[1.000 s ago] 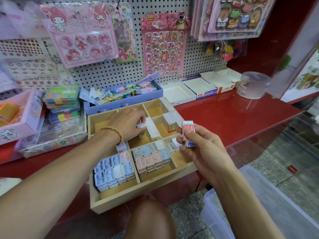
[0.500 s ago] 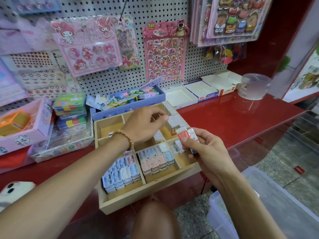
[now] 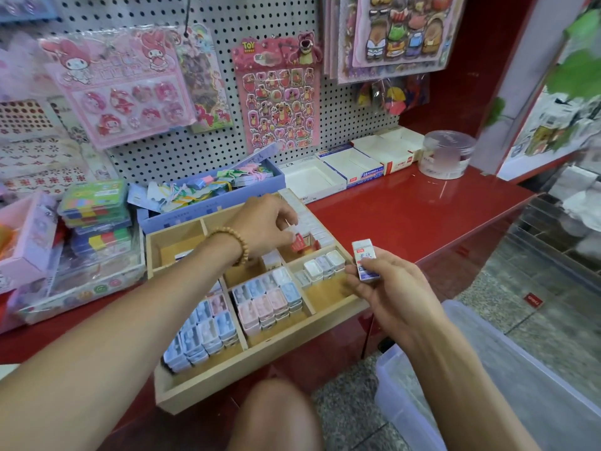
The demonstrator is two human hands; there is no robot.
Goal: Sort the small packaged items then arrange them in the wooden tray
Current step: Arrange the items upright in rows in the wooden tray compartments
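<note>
— Wooden tray (image 3: 260, 384), that is my landmark; it is sitting on the red counter (image 3: 406, 216), its near corner jutting past the counter's edge. Where are your hands lying relative to it?

— I am reaching my left hand (image 3: 263, 227) over the tray's far right compartments. Its fingers are curling down and pinching a small red-and-white packet (image 3: 298, 245) standing there, beside a row of white boxed erasers (image 3: 309, 219) lining the tray's far right wall.

— And the other one?

— My right hand (image 3: 387, 288) is hovering just past the tray's right side, above its near right corner. Thumb and fingers are gripping a white eraser box with a blue band (image 3: 366, 260), holding it upright and clear of the tray.

— What is lying in the tray already?

— Pastel blue and pink packaged erasers (image 3: 201, 333) are filling the near left compartment, more pink and blue ones (image 3: 270, 301) are stacking in the middle compartment, and a few whitish ones (image 3: 322, 266) are sitting at the far end of the near right compartment. The far left compartment is showing mostly bare wood.

— Anything around it?

— Behind the tray, a lilac box of coloured clips (image 3: 211, 193) is resting against the pegboard (image 3: 227, 14); right of that, open white cartons (image 3: 344, 170) and a clear round tub (image 3: 447, 154). Below the tray's right side, a clear plastic bin (image 3: 520, 385) is standing on the floor.
</note>
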